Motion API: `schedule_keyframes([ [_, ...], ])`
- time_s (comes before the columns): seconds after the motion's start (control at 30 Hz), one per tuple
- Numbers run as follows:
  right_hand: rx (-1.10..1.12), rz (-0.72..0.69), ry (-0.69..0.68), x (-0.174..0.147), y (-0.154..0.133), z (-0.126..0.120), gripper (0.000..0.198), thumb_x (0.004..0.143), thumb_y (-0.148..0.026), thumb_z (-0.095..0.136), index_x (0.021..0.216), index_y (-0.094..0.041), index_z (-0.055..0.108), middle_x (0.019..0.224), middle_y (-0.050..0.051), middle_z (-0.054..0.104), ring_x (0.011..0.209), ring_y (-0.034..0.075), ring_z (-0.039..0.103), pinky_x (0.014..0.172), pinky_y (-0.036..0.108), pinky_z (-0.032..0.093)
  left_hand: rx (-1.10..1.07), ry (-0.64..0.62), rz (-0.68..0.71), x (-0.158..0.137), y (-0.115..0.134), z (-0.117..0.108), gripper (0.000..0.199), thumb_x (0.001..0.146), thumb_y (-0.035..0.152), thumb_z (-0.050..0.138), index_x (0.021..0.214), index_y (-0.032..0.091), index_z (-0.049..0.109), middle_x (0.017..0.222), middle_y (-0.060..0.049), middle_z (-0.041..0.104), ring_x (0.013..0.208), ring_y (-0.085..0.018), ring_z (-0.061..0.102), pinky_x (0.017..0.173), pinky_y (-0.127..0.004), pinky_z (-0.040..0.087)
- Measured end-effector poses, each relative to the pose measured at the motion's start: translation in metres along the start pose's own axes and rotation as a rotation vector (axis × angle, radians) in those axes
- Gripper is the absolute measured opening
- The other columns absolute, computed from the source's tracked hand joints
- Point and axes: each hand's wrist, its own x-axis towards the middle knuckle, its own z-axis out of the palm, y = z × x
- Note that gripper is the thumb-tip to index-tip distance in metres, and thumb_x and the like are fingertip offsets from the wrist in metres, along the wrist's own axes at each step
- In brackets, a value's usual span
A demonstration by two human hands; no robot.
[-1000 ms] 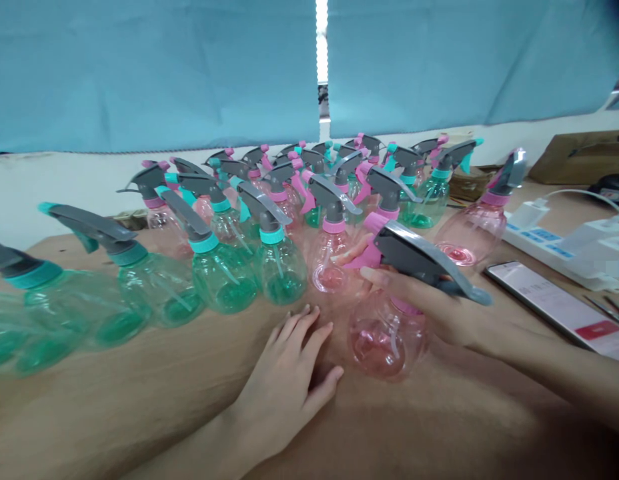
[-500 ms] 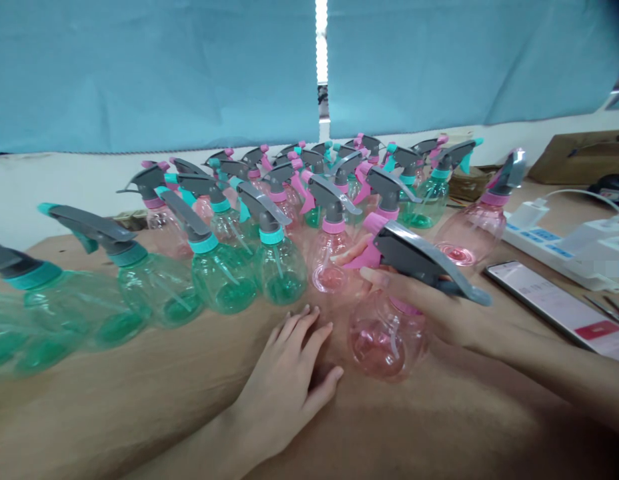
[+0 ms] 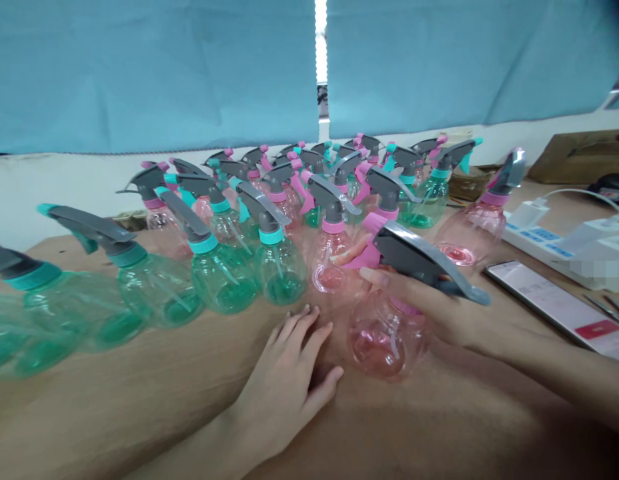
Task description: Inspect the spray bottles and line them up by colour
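Right hand [image 3: 434, 303] clamped round pink bottle [image 3: 382, 343] | left hand [image 3: 287, 370] spread | phone [image 3: 552, 303] text (blurred, seemingly illegible)

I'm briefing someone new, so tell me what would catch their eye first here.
Green and pink spray bottles crowded on the table come first. In front, the right hand holds a pink bottle near its neck while the left hand rests beside it. Behind, blue cloth is split by a bright strip.
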Motion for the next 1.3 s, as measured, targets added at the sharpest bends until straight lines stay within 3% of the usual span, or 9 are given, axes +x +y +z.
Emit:
schedule_keyframes([
  [0.2, -0.013, 0.031, -0.102, -0.002, 0.014, -0.002, 0.017, 0.081, -0.038, 0.063, 0.072, -0.026, 0.057, 0.06, -0.004, 0.054, 0.051, 0.013, 0.049, 0.046, 0.026, 0.038, 0.011, -0.014, 0.007, 0.0, 0.0, 0.001, 0.044, 0.093, 0.035, 0.054, 0.13, 0.013, 0.048, 0.14, -0.015, 0.045, 0.13, -0.031, 0.038, 0.103, -0.052, 0.036],
  [0.37, 0.005, 0.037, -0.12, 0.002, 0.006, -0.003, 0.026, 0.08, -0.043, 0.062, 0.065, -0.024, 0.052, 0.056, -0.005, 0.048, 0.048, 0.012, 0.045, 0.045, 0.027, 0.035, 0.006, -0.008, 0.007, 0.0, 0.0, 0.001, 0.044, 0.093, 0.036, 0.054, 0.13, 0.014, 0.048, 0.14, -0.015, 0.045, 0.13, -0.031, 0.038, 0.103, -0.05, 0.037],
  [0.6, 0.001, 0.08, -0.11, 0.0, 0.008, -0.002, 0.025, 0.079, -0.044, 0.063, 0.068, -0.025, 0.052, 0.059, -0.005, 0.051, 0.051, 0.012, 0.048, 0.046, 0.026, 0.037, 0.008, -0.003, 0.008, 0.0, -0.001, 0.001, 0.044, 0.092, 0.035, 0.054, 0.13, 0.014, 0.048, 0.139, -0.015, 0.045, 0.13, -0.031, 0.039, 0.102, -0.051, 0.037],
  [0.83, -0.047, 0.098, -0.008, -0.001, -0.001, 0.002, 0.032, 0.078, -0.05, 0.061, 0.062, -0.025, 0.05, 0.054, -0.005, 0.047, 0.048, 0.013, 0.044, 0.048, 0.029, 0.035, 0.015, -0.004, 0.0, -0.001, -0.001, 0.001, 0.043, 0.092, 0.036, 0.054, 0.13, 0.015, 0.048, 0.139, -0.015, 0.046, 0.13, -0.031, 0.039, 0.103, -0.051, 0.037],
  [1.1, -0.037, 0.135, -0.084, 0.001, -0.002, 0.001, 0.037, 0.078, -0.05, 0.061, 0.059, -0.024, 0.044, 0.052, -0.005, 0.041, 0.045, 0.011, 0.039, 0.04, 0.025, 0.03, 0.003, -0.002, 0.009, 0.0, 0.0, 0.001, 0.043, 0.092, 0.035, 0.054, 0.13, 0.014, 0.048, 0.139, -0.015, 0.046, 0.13, -0.031, 0.039, 0.103, -0.051, 0.036],
  [1.3, -0.125, 0.189, -0.022, -0.003, 0.003, 0.002, 0.04, 0.078, -0.054, 0.059, 0.058, -0.023, 0.043, 0.051, -0.005, 0.038, 0.045, 0.011, 0.035, 0.04, 0.026, 0.027, -0.006, 0.009, 0.004, -0.002, 0.0, 0.0, 0.041, 0.092, 0.035, 0.054, 0.128, 0.015, 0.05, 0.138, -0.014, 0.047, 0.129, -0.031, 0.04, 0.103, -0.05, 0.037],
])
